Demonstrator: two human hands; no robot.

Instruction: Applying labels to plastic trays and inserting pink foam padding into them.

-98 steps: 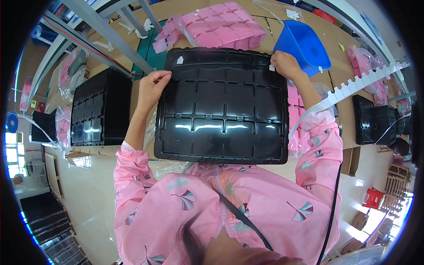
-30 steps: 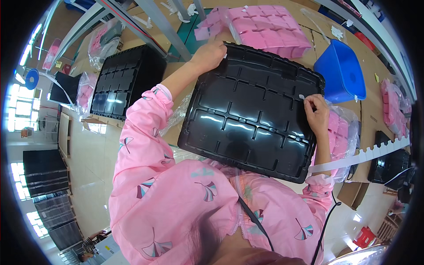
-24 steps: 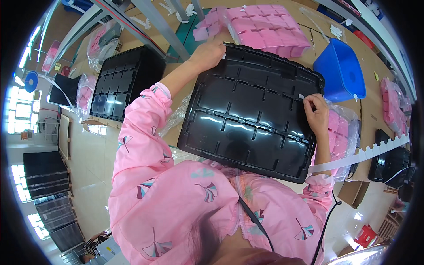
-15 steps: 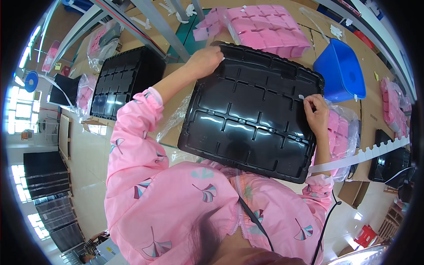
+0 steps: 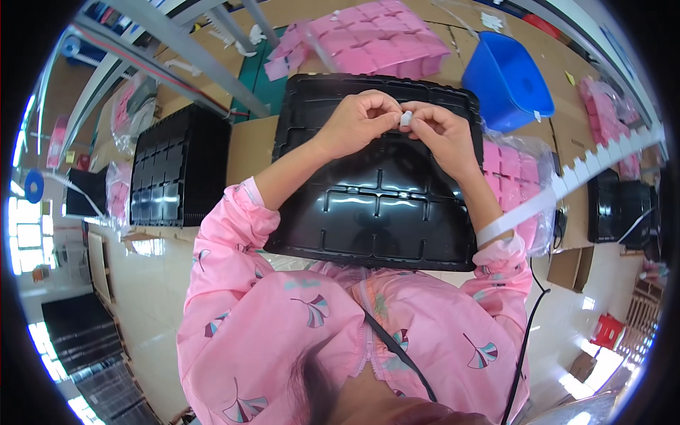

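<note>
A shallow black plastic tray (image 5: pixel 375 212) with moulded ridges leans in front of me, its near edge by my lap. Over its upper half my hands come close together. My right hand (image 5: pixel 443 138) pinches a small white piece (image 5: pixel 406 118) between thumb and fingers. My left hand (image 5: pixel 361 126) is closed in a pinch right beside that piece; what lies between its fingertips is too small to tell. A white toothed strip (image 5: pixel 567 183) runs across my right wrist and out to the far right.
A stack of black trays (image 5: pixel 180 166) stands at the left. Pink moulded packs (image 5: pixel 375 39) lie beyond my tray, and a bagged pink pack (image 5: pixel 510 173) sits to the right. Behind that is a blue bin (image 5: pixel 506 81). Grey metal bars (image 5: pixel 191 53) cross the upper left.
Both hands have moved inward from the tray's far left corner and right side, and now meet over its upper middle. The view has shifted, and the strip at my right wrist sits higher.
</note>
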